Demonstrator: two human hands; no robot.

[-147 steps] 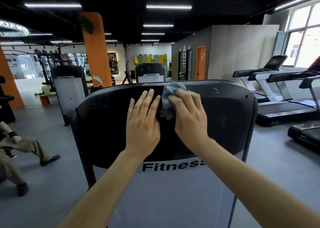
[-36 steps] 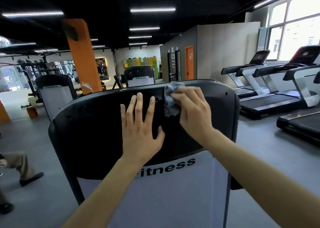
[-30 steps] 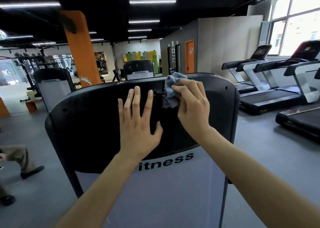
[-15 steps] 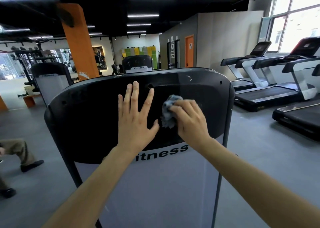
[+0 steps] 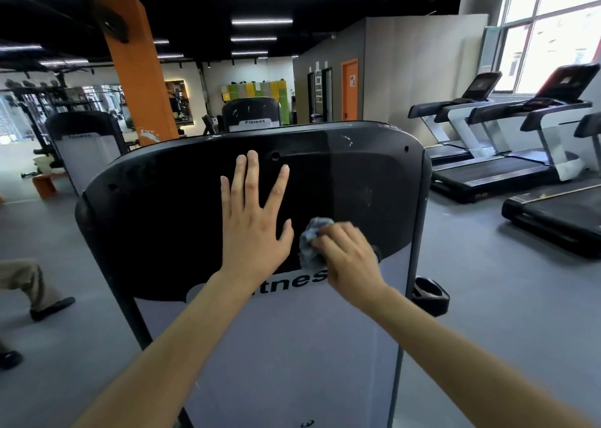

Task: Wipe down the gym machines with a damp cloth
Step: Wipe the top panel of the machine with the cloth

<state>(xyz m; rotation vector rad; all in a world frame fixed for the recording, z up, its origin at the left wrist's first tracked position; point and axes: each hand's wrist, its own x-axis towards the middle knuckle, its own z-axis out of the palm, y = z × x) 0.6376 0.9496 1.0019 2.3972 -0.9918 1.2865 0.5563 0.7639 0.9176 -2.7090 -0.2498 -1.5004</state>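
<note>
Cloth (image 5: 310, 242) sits bunched under the curled fingers of the right hand (image 5: 349, 258), low on the black machine cover (image 5: 162, 232) at frame centre. Left hand (image 5: 253, 229) presses flat, fingers spread, just left of it. Smudges (image 5: 368, 196) show to the upper right.

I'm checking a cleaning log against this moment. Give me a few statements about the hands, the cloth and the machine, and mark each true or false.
1. The right hand grips the cloth against the machine cover. True.
2. The left hand holds a spray bottle. False: it lies flat on the black cover, fingers spread, holding nothing.
3. The cloth is at the cover's top edge. False: it is low on the cover, just above the Fitness lettering.
4. Treadmills stand off to the right. True.
</note>
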